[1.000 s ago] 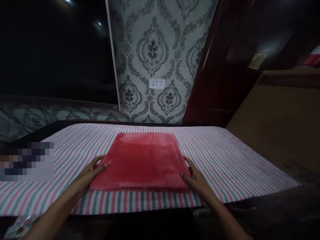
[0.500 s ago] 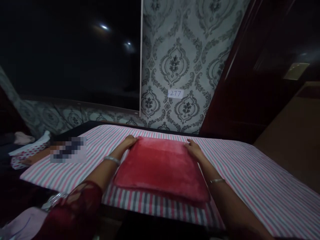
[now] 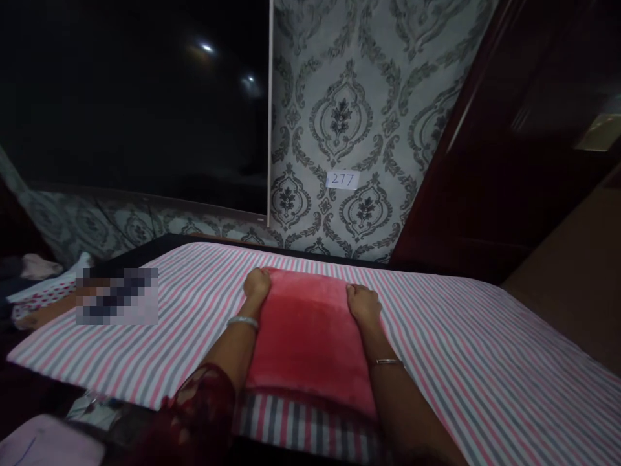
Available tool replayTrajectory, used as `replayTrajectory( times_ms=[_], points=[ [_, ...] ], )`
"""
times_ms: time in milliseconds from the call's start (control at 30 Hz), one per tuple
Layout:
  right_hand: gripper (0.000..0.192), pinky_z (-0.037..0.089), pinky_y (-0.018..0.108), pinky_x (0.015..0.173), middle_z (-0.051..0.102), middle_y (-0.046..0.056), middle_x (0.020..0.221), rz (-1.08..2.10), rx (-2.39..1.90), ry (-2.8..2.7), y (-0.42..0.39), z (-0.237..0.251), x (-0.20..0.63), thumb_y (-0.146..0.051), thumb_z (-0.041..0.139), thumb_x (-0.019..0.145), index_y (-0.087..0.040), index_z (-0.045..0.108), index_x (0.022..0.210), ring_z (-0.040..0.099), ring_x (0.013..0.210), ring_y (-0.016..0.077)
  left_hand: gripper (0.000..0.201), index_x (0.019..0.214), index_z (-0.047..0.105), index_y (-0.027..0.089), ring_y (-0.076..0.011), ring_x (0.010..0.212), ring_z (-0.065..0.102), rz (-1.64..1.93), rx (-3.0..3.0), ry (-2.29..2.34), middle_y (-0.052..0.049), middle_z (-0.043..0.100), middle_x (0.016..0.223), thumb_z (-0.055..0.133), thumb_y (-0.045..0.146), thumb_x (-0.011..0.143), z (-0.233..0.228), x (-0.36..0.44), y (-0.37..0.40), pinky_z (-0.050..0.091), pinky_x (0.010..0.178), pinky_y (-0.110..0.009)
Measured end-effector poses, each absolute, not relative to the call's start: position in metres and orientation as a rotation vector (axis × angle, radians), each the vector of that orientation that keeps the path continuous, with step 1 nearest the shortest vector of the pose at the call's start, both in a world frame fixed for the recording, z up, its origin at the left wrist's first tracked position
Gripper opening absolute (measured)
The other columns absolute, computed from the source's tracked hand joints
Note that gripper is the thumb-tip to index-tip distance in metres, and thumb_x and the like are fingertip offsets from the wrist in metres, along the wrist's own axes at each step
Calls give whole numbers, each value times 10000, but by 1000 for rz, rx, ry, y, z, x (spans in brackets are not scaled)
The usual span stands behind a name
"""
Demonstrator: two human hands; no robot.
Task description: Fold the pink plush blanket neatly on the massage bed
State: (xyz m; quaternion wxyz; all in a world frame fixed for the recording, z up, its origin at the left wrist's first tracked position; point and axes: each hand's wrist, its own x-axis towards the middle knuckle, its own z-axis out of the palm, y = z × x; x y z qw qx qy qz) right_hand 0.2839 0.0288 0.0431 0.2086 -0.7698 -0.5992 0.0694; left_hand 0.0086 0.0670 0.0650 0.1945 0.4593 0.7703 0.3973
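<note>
A flat, red plush cloth point(image 3: 313, 340) lies on a pink, grey and white striped sheet point(image 3: 460, 336) in front of me. Its near edge looks layered; whether it is folded or a cover, I cannot tell. My left hand point(image 3: 257, 285) is closed on its far left corner, fingers curled under. At the far right corner, my right hand point(image 3: 365, 303) is closed on the cloth too, fingertips mostly hidden. Both forearms run along the cloth's sides.
A large dark screen point(image 3: 145, 97) hangs on the patterned wall behind. A paper label point(image 3: 342, 179) reads 277. Other fabrics point(image 3: 43, 294) and a blurred-out patch point(image 3: 119, 296) are at left, a pinkish cloth point(image 3: 48, 443) at lower left. Dark red furniture point(image 3: 495, 162) stands at right.
Both hands have tightened from a loose hold into closed grips and come closer together. The cloth looks narrower between them. The view has shifted slightly.
</note>
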Motion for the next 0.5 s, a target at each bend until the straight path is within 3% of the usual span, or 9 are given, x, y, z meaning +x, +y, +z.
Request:
replayTrajectory(
  times_ms=[100,267,400,500],
  points=[
    [554,471,479,934,664,184,1264,188,-2141,-1643,30,38,293,-402,256,1015,-154,704,1226,590,1153,346,327,981,723,76,-346,1079,660,1131,1240,2205,-269,713,1079,501,311,933,50,-4,69,467,829,-381],
    [532,463,480,936,668,201,1242,191,-2104,-1595,32,34,293,-373,290,1010,-118,722,1186,589,1137,361,331,889,733,92,-351,1034,671,1185,1222,2164,-260,736,1004,517,342,883,43,-11,75,457,787,-369],
    [501,450,428,952,645,180,1296,196,-2067,-1500,35,31,296,-367,307,1009,-143,707,1211,597,1146,326,280,751,707,150,-364,1041,663,1272,1193,2077,-217,747,916,581,395,799,41,-12,78,468,810,-379],
    [519,449,365,937,687,172,1218,204,-2061,-1392,38,28,305,-325,255,1018,-127,672,1257,627,1109,282,209,685,677,172,-337,968,674,1370,1124,1946,-149,736,789,573,341,751,37,-15,80,490,765,-361]
  ],
)
